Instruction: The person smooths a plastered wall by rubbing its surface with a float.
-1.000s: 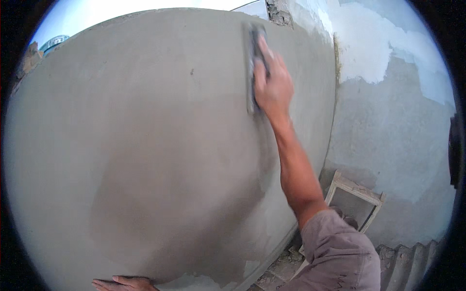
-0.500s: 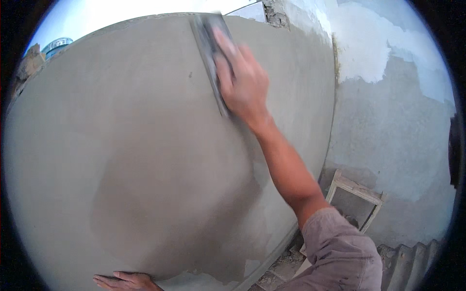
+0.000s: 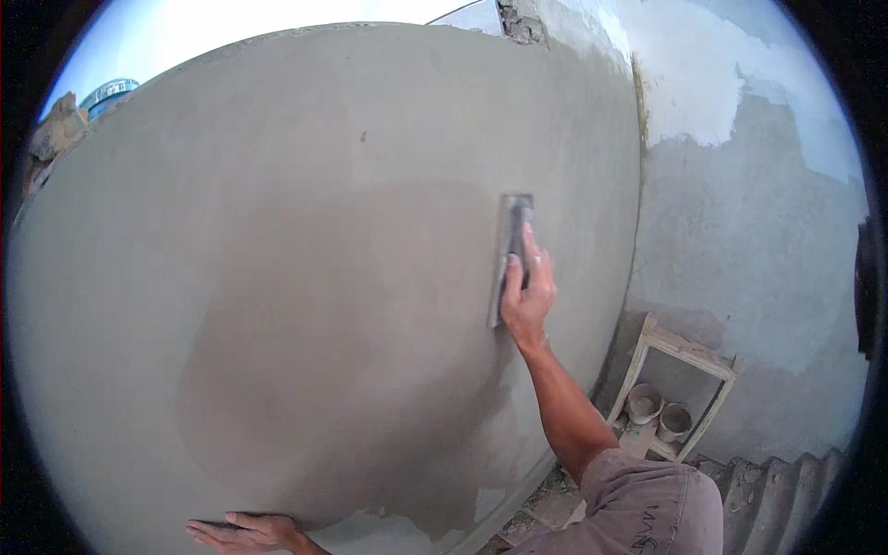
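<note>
My right hand [image 3: 532,287] is closed round the handle of a narrow rectangular plastering trowel [image 3: 505,268], whose blade lies against a grey plastered wall [image 3: 370,250]. The trowel stands nearly upright, right of the wall's middle. Low on the wall at the left, my left hand [image 3: 242,534] rests flat with its fingers stretched out, holding nothing. A darker, damp-looking patch spreads over the wall's middle, partly in my shadow. Ragged lighter spots show near its lower edge.
To the right, a second wall [image 3: 731,222] with patchy pale coating meets the plastered one at a corner. At its foot stands a wooden frame [image 3: 689,351] with two small buckets [image 3: 675,422]. Corrugated sheets [image 3: 768,499] lie lower right. Broken masonry [image 3: 60,128] sits at the upper left edge.
My right hand has drawn the trowel from the wall's top edge down and to the right. The left hand has shifted slightly right. Both buckets now show, where my arm hid them.
</note>
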{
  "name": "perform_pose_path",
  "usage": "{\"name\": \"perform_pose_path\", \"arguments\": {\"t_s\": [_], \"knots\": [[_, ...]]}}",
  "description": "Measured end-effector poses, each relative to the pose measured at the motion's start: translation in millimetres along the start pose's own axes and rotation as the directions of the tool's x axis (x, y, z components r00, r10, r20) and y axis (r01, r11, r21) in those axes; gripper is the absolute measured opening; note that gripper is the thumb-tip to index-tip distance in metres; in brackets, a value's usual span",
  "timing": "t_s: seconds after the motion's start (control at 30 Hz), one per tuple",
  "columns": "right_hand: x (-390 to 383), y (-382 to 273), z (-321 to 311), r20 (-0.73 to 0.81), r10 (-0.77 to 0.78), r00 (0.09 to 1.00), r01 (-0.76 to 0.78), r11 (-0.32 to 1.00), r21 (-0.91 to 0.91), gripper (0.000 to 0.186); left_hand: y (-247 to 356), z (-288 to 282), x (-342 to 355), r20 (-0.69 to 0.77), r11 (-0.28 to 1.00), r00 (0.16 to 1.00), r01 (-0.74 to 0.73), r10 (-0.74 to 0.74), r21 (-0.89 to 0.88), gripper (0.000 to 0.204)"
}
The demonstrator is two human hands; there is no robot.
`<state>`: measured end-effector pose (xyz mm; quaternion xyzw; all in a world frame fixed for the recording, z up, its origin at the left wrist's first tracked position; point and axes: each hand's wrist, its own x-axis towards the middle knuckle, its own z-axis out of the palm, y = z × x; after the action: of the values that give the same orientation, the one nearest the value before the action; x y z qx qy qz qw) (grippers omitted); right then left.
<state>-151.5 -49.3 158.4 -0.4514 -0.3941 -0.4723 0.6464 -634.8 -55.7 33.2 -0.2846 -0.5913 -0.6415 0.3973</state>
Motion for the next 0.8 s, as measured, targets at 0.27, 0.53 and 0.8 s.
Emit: {"name": "perform_pose_path", "arguments": {"t_s": [0.27, 0.53, 0.8], "knots": [[181, -97, 82, -0.106, -0.329, 0.939, 0.338, 0.936, 0.094, 0.049, 1, 4, -1, 0.010, 1.000, 1.000, -0.009, 0.009, -0.017, 0.062], [50, 14, 21, 0.030, 0.109, 0.994, -0.109, 0.994, 0.010, 0.050, -8, 8, -3, 0.003, 0.998, 1.000, 0.026, -0.026, 0.055, 0.063], [-19, -49, -3, 0.091, -0.022, 0.996, 0.006, 0.985, 0.173, 0.056, -14, 9, -4, 0.016, 0.998, 1.000, -0.010, 0.011, -0.069, 0.065]]}}
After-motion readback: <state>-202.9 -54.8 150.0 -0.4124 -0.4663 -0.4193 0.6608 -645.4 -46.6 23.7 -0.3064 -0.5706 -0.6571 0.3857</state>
